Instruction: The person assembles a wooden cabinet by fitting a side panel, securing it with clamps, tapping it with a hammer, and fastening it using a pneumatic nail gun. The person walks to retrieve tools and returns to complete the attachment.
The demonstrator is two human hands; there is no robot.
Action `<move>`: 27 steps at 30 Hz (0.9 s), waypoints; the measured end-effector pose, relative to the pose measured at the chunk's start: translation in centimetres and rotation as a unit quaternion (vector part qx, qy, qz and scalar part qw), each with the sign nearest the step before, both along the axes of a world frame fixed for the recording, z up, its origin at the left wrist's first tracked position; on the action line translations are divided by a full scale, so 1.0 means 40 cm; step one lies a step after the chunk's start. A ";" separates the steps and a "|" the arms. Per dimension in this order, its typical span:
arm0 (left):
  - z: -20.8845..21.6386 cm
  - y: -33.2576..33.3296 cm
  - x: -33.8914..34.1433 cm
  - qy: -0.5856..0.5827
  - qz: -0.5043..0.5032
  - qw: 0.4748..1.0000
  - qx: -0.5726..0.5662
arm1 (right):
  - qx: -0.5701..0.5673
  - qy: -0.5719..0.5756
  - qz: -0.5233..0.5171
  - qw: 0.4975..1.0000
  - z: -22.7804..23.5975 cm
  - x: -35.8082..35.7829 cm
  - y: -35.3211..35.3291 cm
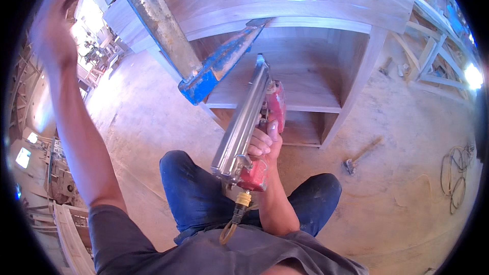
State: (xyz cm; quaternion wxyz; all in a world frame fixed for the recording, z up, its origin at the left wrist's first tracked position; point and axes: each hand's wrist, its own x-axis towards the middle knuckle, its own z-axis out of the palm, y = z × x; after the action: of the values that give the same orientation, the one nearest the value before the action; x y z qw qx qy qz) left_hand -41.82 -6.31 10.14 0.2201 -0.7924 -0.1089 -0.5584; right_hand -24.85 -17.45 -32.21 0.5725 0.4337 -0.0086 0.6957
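My right hand (265,140) is wrapped round a red and silver air nail gun (242,122), in front of the wooden cabinet (310,66). The gun's nose tilts up toward the cabinet's opening, and a hose with a yellow fitting (243,199) hangs from its rear end. At the upper left my left hand (58,25) is raised and somewhat blurred. Its fingers stretch toward the upper edge, with nothing seen in them. Nearest to it is a long metal clamp (163,30) with a blue jaw (219,66), set against the cabinet's front edge.
A hammer (361,157) lies on the dusty floor at the right, and a coiled cable (455,173) lies farther right. Wooden frames (433,61) stand beyond the cabinet's right side. Wooden pieces (71,229) and machinery (63,186) line the left. My bent knees flank the nail gun.
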 end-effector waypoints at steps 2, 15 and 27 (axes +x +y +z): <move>-0.024 0.095 0.034 0.020 0.087 0.996 -0.005 | 0.011 0.002 0.007 1.000 0.005 -0.022 0.024; -0.344 0.065 0.169 0.067 -0.449 0.856 -0.247 | 0.036 -0.048 -0.081 0.995 0.037 -0.025 0.089; -0.076 0.121 0.194 0.071 -0.098 0.991 -0.053 | 0.026 -0.047 -0.125 0.991 0.080 -0.063 0.101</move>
State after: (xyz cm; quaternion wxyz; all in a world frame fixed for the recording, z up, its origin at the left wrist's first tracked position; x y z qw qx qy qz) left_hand -34.07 -1.46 7.12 0.1294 -0.8473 -0.0445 -0.5132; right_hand -27.39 -13.43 -29.02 0.6427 0.4110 -0.1076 0.6375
